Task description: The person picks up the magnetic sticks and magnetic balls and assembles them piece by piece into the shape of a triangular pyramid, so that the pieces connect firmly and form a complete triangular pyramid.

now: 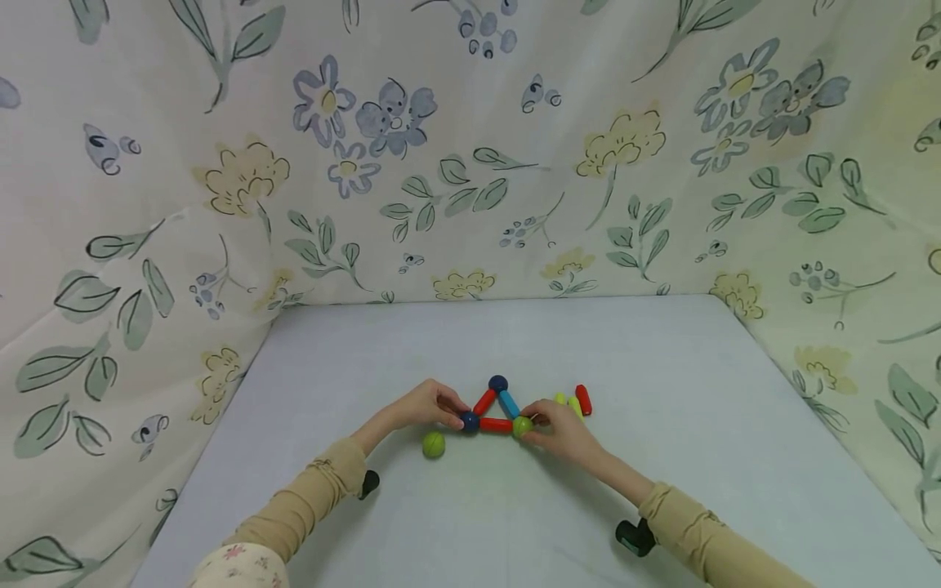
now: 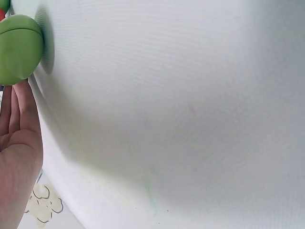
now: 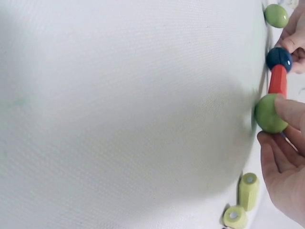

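Observation:
A triangle of rods and balls lies on the table in the head view. Dark blue balls form its top corner [image 1: 498, 383] and left corner [image 1: 470, 421]; a green ball [image 1: 522, 426] forms the right one. Two red rods [image 1: 496, 425] and a blue rod [image 1: 509, 404] join them. My left hand [image 1: 429, 404] pinches the left blue ball between thumb and fingers. With thumb and fingertips my right hand [image 1: 564, 433] holds the green corner ball [image 3: 270, 113]. Close to my left hand sits a loose green ball [image 1: 434, 445], large in the left wrist view.
Beyond my right hand lie a loose red rod [image 1: 584, 400] and two yellow-green rods [image 3: 248, 192] with metal discs in their ends. The white table [image 1: 470, 523] meets a floral cloth [image 1: 470, 163] at the back and sides. Dark devices [image 1: 635, 538] sit below both wrists.

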Motion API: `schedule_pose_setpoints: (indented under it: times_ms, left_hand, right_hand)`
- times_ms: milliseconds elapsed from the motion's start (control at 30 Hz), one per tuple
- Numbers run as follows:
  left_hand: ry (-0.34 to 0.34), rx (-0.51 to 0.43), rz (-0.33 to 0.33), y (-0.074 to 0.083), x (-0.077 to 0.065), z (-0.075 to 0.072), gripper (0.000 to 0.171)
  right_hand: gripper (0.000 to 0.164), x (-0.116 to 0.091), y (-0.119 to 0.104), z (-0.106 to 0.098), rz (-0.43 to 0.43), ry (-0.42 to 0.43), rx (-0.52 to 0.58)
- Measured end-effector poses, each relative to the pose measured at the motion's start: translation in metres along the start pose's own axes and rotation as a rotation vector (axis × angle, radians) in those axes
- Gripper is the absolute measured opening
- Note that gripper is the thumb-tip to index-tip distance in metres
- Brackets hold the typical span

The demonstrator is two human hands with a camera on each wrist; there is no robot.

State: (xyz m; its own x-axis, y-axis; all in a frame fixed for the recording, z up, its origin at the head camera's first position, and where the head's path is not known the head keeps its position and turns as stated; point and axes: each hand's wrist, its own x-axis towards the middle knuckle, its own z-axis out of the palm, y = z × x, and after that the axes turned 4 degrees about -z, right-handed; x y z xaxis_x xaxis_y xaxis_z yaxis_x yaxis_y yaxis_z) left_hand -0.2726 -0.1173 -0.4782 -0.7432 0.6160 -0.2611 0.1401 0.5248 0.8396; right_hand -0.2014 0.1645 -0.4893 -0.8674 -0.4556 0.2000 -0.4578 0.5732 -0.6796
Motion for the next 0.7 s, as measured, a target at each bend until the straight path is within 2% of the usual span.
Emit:
schedule_pose_setpoints:
  times_ms: [300, 533, 700]
  left_hand:
    - [0.005, -0.016, -0.03, -0.0007, 0.0011, 0.0019, 0.025]
    - [0.012, -0.012, -0.027, -0.0009, 0.0018, 0.0022, 0.024]
    - [0.012, -0.02, -0.048, 0.0005, 0.0017, 0.0031, 0.023]
  right_hand:
    - [0.028, -0.0016, -0.0015, -0.001, 0.0, 0.013, 0.008]
    - [0.03, -0.0035, -0.001, -0.0016, -0.004, 0.026, 0.04]
    - [0.033, -0.0067, -0.0012, -0.0098, 0.049, 0.099, 0.087]
